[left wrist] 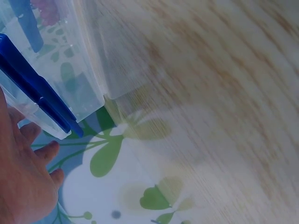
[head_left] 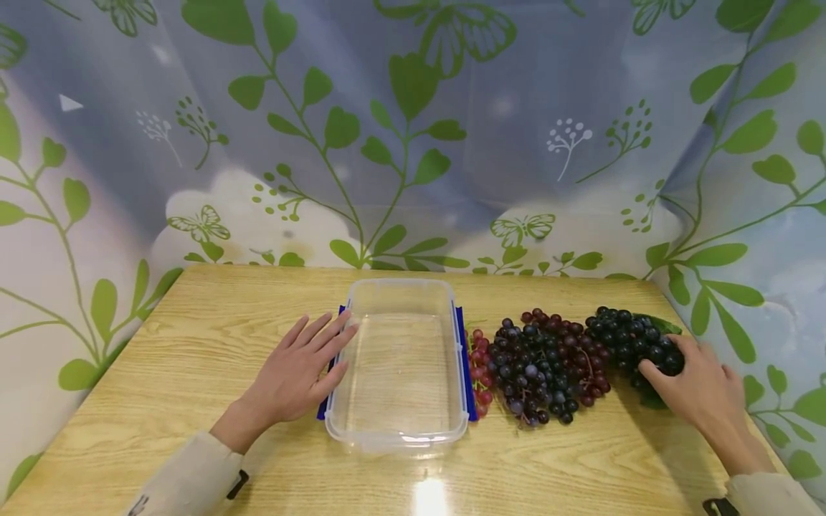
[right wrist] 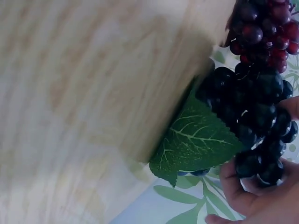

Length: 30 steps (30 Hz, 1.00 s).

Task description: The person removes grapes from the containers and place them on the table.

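A clear plastic food container [head_left: 400, 380] with blue side clips stands on the table, lid not seen. My left hand [head_left: 293, 376] touches its left side with fingers spread, beside a blue clip [left wrist: 39, 88] in the left wrist view. At the right, my right hand [head_left: 703, 390] grips a bunch of black grapes [head_left: 629, 337], thumb on the near side and fingers on the far side. A green leaf [right wrist: 196, 135] hangs from this bunch in the right wrist view. Whether the bunch is off the table I cannot tell.
Right of the container lie red grapes [head_left: 480, 373], dark purple-black grapes [head_left: 532, 373] and dark red grapes [head_left: 584, 358], crowded together. The wooden table [head_left: 213, 322] ends at a leaf-patterned curtain [head_left: 413, 179] behind and at both sides.
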Tool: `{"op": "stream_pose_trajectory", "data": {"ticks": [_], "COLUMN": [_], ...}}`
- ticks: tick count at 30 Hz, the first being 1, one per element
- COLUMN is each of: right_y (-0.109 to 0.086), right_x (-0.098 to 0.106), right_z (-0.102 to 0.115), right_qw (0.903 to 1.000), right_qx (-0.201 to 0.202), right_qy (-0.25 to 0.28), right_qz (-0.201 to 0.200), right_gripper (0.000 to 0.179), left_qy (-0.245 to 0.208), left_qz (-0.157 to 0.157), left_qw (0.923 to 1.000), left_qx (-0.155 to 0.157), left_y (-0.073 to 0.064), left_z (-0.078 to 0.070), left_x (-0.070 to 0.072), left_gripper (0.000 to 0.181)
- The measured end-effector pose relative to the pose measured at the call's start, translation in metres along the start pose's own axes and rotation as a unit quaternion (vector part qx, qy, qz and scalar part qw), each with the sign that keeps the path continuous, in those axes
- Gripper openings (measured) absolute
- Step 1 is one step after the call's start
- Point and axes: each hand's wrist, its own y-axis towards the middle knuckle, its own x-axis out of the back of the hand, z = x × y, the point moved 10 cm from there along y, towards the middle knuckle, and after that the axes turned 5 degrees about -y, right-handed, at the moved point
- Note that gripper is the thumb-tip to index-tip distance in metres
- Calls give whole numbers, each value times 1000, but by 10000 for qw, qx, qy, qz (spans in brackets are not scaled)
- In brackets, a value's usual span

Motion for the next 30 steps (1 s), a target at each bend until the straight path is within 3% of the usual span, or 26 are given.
{"op": "stream_pose_trajectory", "data": {"ticks": [8, 15, 23, 30], "right_y": [-3, -5, -10, -10], "right_x": [-12, -20, -23, -18], "right_z": [-6, -4, -4, -2], "right_qw": [9958, 9849, 9771, 9815], "right_qx": [-75, -118, -167, -231], "right_qy": [-137, -206, -464, -494], "right_qz": [907, 1717, 2071, 1838], "right_gripper": [96, 108, 112, 113], "left_qy": [-11, -29, -16, 48], "left_qz": [9, -23, -10, -26], "left_qw": [10000, 10000, 10000, 10000], "left_qx": [3, -7, -23, -55], "left_y": [0, -1, -1, -1], "left_z": [-1, 0, -1, 0], "left_x": [-1, -1, -2, -1], "left_gripper": [52, 52, 52, 52]}}
